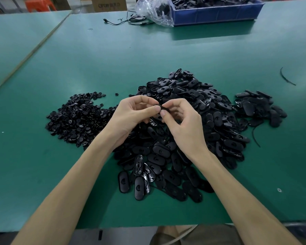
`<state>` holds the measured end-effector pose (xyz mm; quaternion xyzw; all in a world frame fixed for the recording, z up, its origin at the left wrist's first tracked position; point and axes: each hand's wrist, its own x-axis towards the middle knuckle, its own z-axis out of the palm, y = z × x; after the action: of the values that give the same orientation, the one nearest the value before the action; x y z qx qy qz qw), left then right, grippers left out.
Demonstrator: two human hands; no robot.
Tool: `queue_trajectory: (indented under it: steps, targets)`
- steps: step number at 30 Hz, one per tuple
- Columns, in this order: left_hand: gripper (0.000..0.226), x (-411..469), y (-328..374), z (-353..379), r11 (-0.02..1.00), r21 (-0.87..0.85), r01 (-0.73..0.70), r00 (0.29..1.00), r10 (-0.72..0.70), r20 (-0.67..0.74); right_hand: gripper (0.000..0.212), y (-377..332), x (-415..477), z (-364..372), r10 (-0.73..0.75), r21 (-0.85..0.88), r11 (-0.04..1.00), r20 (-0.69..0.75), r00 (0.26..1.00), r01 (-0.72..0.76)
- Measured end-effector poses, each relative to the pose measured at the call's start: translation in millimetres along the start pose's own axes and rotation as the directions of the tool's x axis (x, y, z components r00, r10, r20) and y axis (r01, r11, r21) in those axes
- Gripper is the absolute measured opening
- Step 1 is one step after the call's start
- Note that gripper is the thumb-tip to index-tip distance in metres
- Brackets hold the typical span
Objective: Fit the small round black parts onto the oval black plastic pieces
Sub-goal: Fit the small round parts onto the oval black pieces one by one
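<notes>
Trouble could come if I press crooked: my left hand (131, 112) and right hand (182, 121) both pinch one oval piece (160, 108) just above the big oval pile (201, 110). It could slip and get lost in that pile. Round parts (78, 117) lie left of the pile.

Both hands (133, 114) mostly hide the black piece (159, 107) they pinch.
</notes>
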<state>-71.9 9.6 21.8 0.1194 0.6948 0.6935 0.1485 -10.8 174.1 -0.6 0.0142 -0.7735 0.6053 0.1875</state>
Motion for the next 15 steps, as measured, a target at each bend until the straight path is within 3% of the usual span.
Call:
queue_trajectory:
  steps: [6, 15]
  targets:
    - [0.013, 1.3, -1.4, -1.2, 0.994, 0.040, -0.098, 0.994, 0.099, -0.045, 0.005, 1.3, 0.3, 0.5, 0.008, -0.023, 1.000, 0.006, 1.000, -0.008]
    - [0.018, 1.7, -3.2, -3.4, 0.993, -0.014, -0.121, 0.990, 0.120, -0.076, 0.002, -0.3, -0.1, 3.1, -0.039, -0.071, 0.997, -0.004, 0.999, 0.039]
